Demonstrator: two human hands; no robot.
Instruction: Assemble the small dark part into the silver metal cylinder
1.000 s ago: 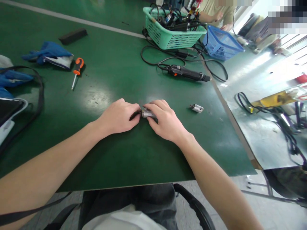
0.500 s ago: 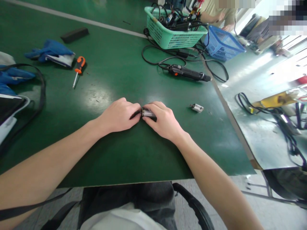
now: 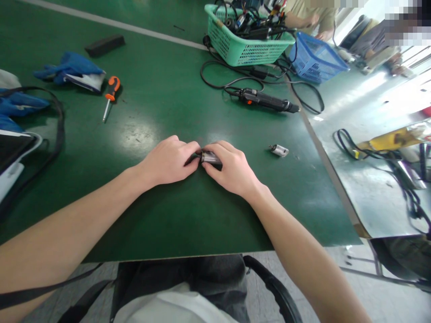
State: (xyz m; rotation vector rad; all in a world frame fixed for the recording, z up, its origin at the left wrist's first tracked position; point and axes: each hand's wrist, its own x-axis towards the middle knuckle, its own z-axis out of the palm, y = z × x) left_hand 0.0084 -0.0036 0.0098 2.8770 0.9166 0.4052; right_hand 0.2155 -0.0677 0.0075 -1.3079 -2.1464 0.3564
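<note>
Between thumb and fingers of my right hand (image 3: 230, 166) lies a silver cylindrical part that looks like a small electric motor (image 3: 210, 158), held level just above or on the green tabletop (image 3: 188, 224). My left hand (image 3: 173, 160) is closed in a pinch at the motor's dark left end; whatever its fingertips grip there is mostly hidden, with only a dark bit showing. To the right of my hands a second small silver motor (image 3: 279, 150) rests on its side.
A black electric screwdriver (image 3: 266, 100) with a looped cable lies beyond my hands. Behind it stand a green basket (image 3: 252, 53) full of parts and a blue basket (image 3: 313, 58). An orange-handled screwdriver (image 3: 112, 87), blue gloves (image 3: 72, 69) and a dark block (image 3: 105, 45) lie left.
Both hands stay together at the motor with almost the same grip. The right fingers have shifted slightly along it toward its left end. The view has drifted a little.
</note>
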